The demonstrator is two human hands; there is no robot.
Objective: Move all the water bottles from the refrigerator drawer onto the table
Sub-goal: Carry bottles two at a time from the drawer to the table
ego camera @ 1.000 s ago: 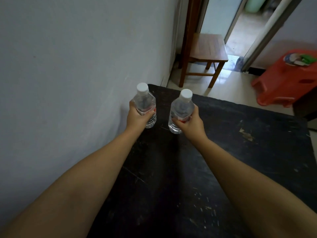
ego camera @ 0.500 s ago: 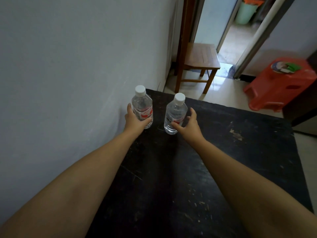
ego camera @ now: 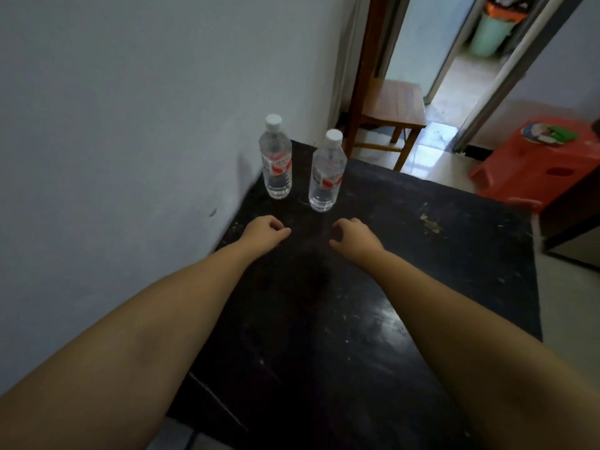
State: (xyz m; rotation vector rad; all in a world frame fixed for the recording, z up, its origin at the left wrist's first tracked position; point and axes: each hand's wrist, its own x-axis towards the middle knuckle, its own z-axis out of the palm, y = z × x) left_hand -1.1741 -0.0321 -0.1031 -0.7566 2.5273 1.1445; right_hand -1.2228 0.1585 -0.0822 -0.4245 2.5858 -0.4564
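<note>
- We see two water bottles, the left bottle (ego camera: 276,160) and the right bottle (ego camera: 326,175), upright at the surface's (ego camera: 422,271) 11 o'clock corner.
- Our left hand (ego camera: 264,233) and right hand (ego camera: 355,237) hover near them, loosely curled, holding nothing.

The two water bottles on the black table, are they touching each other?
Apart. The head view shows a strip of dark table between the left bottle and the right bottle.

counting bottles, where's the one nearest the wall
In the head view it stands upright at the black table's far left corner, left of the other bottle: the left bottle.
</note>
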